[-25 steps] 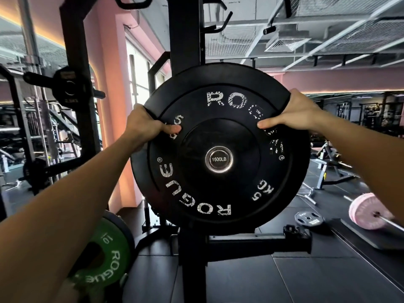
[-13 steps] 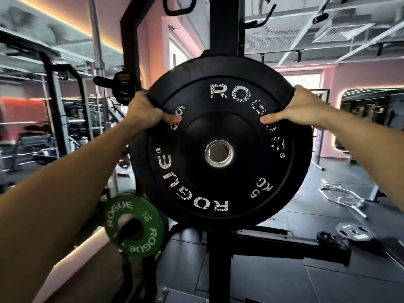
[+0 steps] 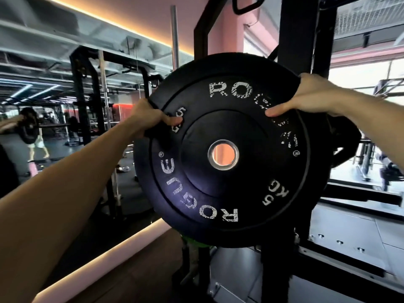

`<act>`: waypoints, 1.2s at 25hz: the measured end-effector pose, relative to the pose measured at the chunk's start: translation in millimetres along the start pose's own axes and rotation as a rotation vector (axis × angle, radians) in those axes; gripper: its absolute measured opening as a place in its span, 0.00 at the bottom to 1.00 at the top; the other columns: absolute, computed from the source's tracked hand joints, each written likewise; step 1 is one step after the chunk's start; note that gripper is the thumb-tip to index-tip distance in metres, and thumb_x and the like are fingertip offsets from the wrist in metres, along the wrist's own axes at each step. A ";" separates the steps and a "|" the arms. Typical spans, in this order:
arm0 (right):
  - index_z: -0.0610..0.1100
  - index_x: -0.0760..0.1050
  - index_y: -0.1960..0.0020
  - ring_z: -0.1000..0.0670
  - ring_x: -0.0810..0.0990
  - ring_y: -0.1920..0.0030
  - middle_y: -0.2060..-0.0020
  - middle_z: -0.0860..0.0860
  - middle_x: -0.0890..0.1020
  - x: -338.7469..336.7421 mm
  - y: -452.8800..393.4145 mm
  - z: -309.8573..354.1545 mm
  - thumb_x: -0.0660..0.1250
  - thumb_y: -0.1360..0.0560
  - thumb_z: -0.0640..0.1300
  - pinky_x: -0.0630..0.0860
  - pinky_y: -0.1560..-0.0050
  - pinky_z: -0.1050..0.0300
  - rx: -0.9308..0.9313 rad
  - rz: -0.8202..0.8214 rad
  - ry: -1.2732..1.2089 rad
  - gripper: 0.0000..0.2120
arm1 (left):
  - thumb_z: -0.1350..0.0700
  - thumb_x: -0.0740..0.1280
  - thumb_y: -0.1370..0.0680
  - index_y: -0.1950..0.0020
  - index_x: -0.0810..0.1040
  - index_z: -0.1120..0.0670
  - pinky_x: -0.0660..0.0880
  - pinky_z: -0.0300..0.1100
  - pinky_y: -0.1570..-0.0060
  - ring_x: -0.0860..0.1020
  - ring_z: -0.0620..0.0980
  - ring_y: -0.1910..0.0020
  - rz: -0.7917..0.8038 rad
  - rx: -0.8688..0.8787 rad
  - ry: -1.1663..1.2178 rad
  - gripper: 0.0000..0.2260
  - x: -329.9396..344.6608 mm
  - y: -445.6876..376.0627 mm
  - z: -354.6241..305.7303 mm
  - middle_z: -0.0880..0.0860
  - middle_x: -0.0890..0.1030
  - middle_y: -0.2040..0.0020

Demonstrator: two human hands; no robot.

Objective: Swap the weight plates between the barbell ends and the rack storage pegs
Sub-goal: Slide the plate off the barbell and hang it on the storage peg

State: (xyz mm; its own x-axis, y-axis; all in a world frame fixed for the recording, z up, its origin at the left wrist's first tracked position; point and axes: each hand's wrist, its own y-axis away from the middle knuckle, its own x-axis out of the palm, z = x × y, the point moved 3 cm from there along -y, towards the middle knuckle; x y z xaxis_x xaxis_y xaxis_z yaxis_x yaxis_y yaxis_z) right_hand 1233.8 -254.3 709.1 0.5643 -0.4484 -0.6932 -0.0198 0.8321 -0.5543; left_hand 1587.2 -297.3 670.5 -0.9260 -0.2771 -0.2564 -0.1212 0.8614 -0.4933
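Black 5 kg plate (image 3: pixel 223 154) held upright in mid-air, in front of rack upright (image 3: pixel 306 36); centre hole open, pink wall visible through it. Left grip (image 3: pixel 148 119) clenched on upper-left rim, right grip (image 3: pixel 306 95) on upper-right rim, thumbs across lettered face.

Plate (image 3: pixel 220 149) between left hand (image 3: pixel 148 119) and right hand (image 3: pixel 310 95), before rack upright (image 3: pixel 306 36); mirror (image 3: pixel 54 106) at left.

Pink wall (image 3: pixel 227 36), warm ceiling light strip (image 3: pixel 122 27), bright window (image 3: pixel 358 82)
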 end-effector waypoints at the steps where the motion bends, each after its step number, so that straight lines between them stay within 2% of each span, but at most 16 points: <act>1: 0.52 0.80 0.52 0.52 0.81 0.54 0.55 0.54 0.83 2.9 -5.1 4.3 0.81 0.55 0.66 0.77 0.54 0.56 -0.008 -0.003 0.003 0.36 | 0.64 0.80 0.37 0.55 0.81 0.54 0.72 0.27 0.75 0.78 0.37 0.71 -0.021 0.001 0.006 0.15 -7.0 -0.4 1.8 0.41 0.81 0.72; 3: 0.50 0.80 0.52 0.50 0.81 0.53 0.56 0.53 0.83 9.5 -13.4 16.0 0.81 0.54 0.65 0.79 0.50 0.53 -0.034 0.013 -0.011 0.35 | 0.64 0.81 0.39 0.49 0.82 0.56 0.75 0.29 0.72 0.80 0.38 0.69 -0.039 0.015 0.018 0.20 -25.1 -2.8 7.4 0.42 0.83 0.68; 7: 0.49 0.79 0.51 0.52 0.81 0.54 0.56 0.53 0.83 37.9 -30.0 42.6 0.82 0.49 0.62 0.78 0.55 0.56 -0.075 0.055 -0.027 0.31 | 0.56 0.84 0.49 0.49 0.85 0.57 0.81 0.42 0.54 0.84 0.47 0.56 -0.070 0.014 0.005 0.29 -65.3 -15.8 29.2 0.50 0.86 0.56; 8: 0.50 0.79 0.51 0.52 0.81 0.54 0.56 0.53 0.83 48.9 -36.1 50.2 0.81 0.49 0.62 0.77 0.55 0.56 -0.082 0.063 -0.032 0.31 | 0.57 0.84 0.48 0.50 0.85 0.56 0.81 0.42 0.54 0.84 0.47 0.56 -0.077 0.017 0.000 0.28 -76.3 -20.2 34.9 0.51 0.86 0.54; 12: 0.52 0.79 0.48 0.53 0.81 0.54 0.54 0.53 0.83 96.9 -64.9 87.3 0.82 0.49 0.61 0.77 0.55 0.58 -0.104 0.083 -0.087 0.32 | 0.60 0.84 0.43 0.52 0.84 0.55 0.76 0.31 0.68 0.81 0.38 0.66 -0.113 0.020 -0.040 0.22 -125.4 -42.2 55.4 0.47 0.86 0.58; 14: 0.53 0.79 0.49 0.54 0.81 0.54 0.54 0.54 0.83 118.6 -76.7 107.7 0.81 0.48 0.61 0.76 0.56 0.60 -0.113 0.077 -0.097 0.31 | 0.60 0.84 0.44 0.51 0.85 0.55 0.77 0.32 0.67 0.82 0.39 0.65 -0.104 0.027 -0.055 0.23 -151.1 -58.2 65.9 0.48 0.86 0.57; 17: 0.52 0.80 0.52 0.51 0.82 0.53 0.55 0.52 0.84 156.0 -93.8 137.3 0.81 0.50 0.63 0.79 0.48 0.53 -0.117 0.061 -0.119 0.31 | 0.58 0.85 0.46 0.50 0.85 0.55 0.78 0.35 0.63 0.83 0.42 0.60 -0.108 0.061 -0.081 0.26 -194.8 -83.0 82.8 0.48 0.86 0.55; 20: 0.49 0.80 0.52 0.51 0.82 0.53 0.56 0.51 0.84 195.4 -112.3 164.5 0.82 0.47 0.59 0.78 0.51 0.55 -0.111 0.040 -0.152 0.27 | 0.60 0.84 0.44 0.51 0.84 0.55 0.76 0.32 0.68 0.82 0.38 0.65 -0.082 0.068 -0.102 0.22 -230.6 -115.3 101.3 0.47 0.86 0.58; 22: 0.49 0.80 0.52 0.51 0.81 0.53 0.56 0.51 0.84 214.9 -127.7 177.7 0.82 0.46 0.58 0.77 0.53 0.57 -0.097 0.042 -0.155 0.27 | 0.57 0.85 0.47 0.52 0.85 0.55 0.78 0.35 0.63 0.83 0.41 0.62 -0.086 0.058 -0.129 0.25 -246.3 -137.5 116.0 0.48 0.86 0.58; 24: 0.48 0.80 0.50 0.51 0.81 0.52 0.54 0.51 0.84 230.7 -144.3 186.3 0.82 0.47 0.59 0.77 0.50 0.55 -0.070 0.042 -0.128 0.29 | 0.54 0.85 0.50 0.52 0.85 0.55 0.80 0.38 0.57 0.83 0.43 0.59 -0.083 0.056 -0.124 0.27 -257.1 -160.1 132.0 0.48 0.86 0.57; 27: 0.42 0.79 0.48 0.48 0.82 0.51 0.53 0.47 0.83 254.7 -171.7 193.5 0.82 0.49 0.61 0.78 0.47 0.51 -0.056 0.007 -0.101 0.37 | 0.59 0.84 0.43 0.54 0.84 0.53 0.76 0.29 0.67 0.80 0.35 0.67 -0.039 0.079 -0.118 0.20 -260.0 -200.0 156.5 0.44 0.85 0.60; 28: 0.41 0.78 0.48 0.49 0.81 0.52 0.53 0.47 0.83 263.8 -181.5 192.2 0.82 0.49 0.60 0.78 0.48 0.53 -0.058 -0.002 -0.098 0.36 | 0.60 0.83 0.41 0.54 0.83 0.52 0.75 0.28 0.68 0.79 0.33 0.68 -0.030 0.084 -0.115 0.19 -258.5 -212.5 165.6 0.43 0.84 0.60; 30: 0.46 0.78 0.50 0.55 0.80 0.54 0.56 0.52 0.82 282.9 -198.2 188.3 0.82 0.45 0.57 0.76 0.56 0.61 -0.056 -0.009 -0.100 0.28 | 0.59 0.83 0.41 0.54 0.83 0.53 0.77 0.32 0.64 0.81 0.38 0.64 -0.027 0.084 -0.091 0.19 -254.4 -242.1 188.5 0.45 0.84 0.60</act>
State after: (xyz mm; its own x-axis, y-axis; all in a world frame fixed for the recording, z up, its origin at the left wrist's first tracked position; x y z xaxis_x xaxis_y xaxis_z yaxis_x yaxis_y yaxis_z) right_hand 1552.7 -484.5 709.6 0.6442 -0.4185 -0.6402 -0.0586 0.8076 -0.5868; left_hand 1919.5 -515.6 698.5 -0.8860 -0.3409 -0.3143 -0.1121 0.8153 -0.5681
